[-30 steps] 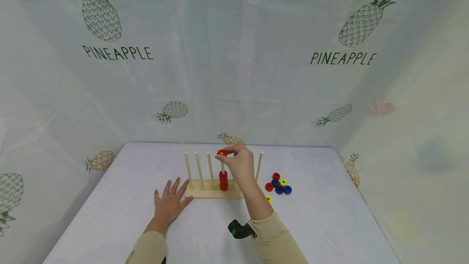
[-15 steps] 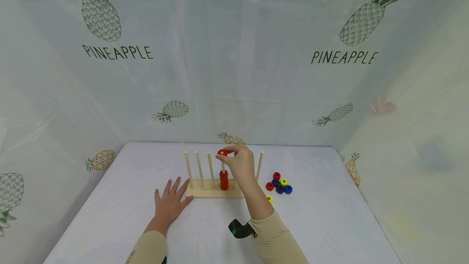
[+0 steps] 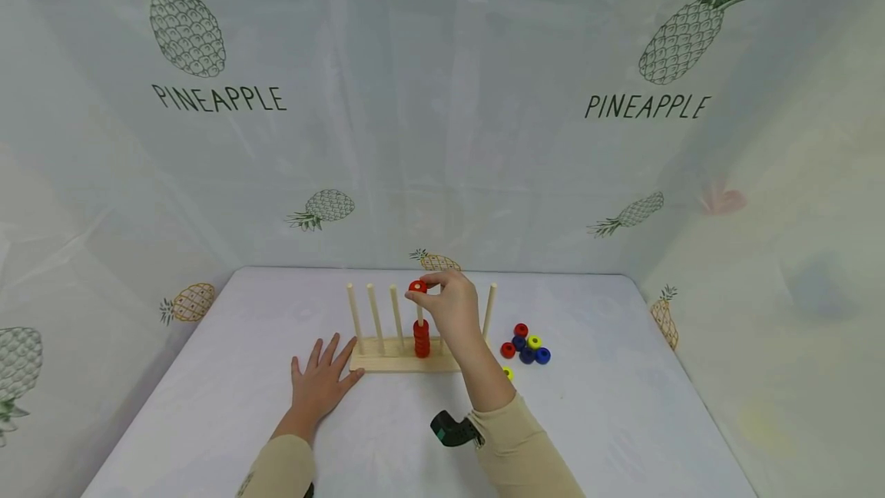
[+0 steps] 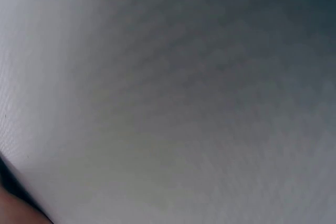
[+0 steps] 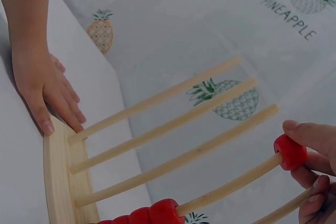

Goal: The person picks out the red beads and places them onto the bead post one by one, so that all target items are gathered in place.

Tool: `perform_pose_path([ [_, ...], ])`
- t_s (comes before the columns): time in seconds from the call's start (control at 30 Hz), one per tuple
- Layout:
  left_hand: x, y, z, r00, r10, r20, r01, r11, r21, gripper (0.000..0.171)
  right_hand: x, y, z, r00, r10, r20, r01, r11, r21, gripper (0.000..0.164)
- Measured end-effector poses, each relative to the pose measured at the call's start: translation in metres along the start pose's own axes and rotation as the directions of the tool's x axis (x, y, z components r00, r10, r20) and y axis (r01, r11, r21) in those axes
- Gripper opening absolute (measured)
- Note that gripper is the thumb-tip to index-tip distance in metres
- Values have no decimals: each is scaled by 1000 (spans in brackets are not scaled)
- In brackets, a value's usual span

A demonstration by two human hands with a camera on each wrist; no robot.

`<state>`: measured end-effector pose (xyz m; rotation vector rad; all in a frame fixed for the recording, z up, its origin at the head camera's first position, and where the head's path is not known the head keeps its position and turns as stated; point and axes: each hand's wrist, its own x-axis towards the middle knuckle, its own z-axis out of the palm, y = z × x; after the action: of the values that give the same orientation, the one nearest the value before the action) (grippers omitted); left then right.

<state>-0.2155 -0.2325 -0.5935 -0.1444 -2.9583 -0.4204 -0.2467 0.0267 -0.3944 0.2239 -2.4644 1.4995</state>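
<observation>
A wooden peg rack (image 3: 387,364) with a row of upright pegs stands on the table. My right hand (image 3: 456,310) pinches a red bead (image 5: 290,152) between thumb and fingers at the top of one middle peg; the peg's tip shows in the bead's hole. Lower on that same peg sits a stack of several red beads (image 3: 422,339). The three pegs to its left carry no beads. My left hand (image 3: 319,381) lies flat with spread fingers, its thumb and index fingertips at the rack's left end. The left wrist view shows mostly blurred white surface.
Right of the rack lies a loose group of red, blue and yellow beads (image 3: 528,356), with one yellow bead (image 3: 508,373) partly behind the right forearm. A white cloth covers the table (image 3: 622,421). Behind it hangs a curtain (image 3: 442,137) printed with pineapples.
</observation>
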Motion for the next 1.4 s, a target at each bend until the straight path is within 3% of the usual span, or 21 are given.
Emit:
perform_pose_path([
  [0.43,0,2,-5,1000,-2,9,2,1000,1,74,1,-4,-2,1000,0,22,2,998,-69,30],
  [1.07,-2,5,-13,1000,-8,17,8,1000,-13,73,-13,-7,-17,1000,-17,11,16,998,63,36],
  [1.4,-1,0,0,1000,-2,19,2,1000,-13,73,-24,-2,-34,999,-22,-44,29,988,150,34],
])
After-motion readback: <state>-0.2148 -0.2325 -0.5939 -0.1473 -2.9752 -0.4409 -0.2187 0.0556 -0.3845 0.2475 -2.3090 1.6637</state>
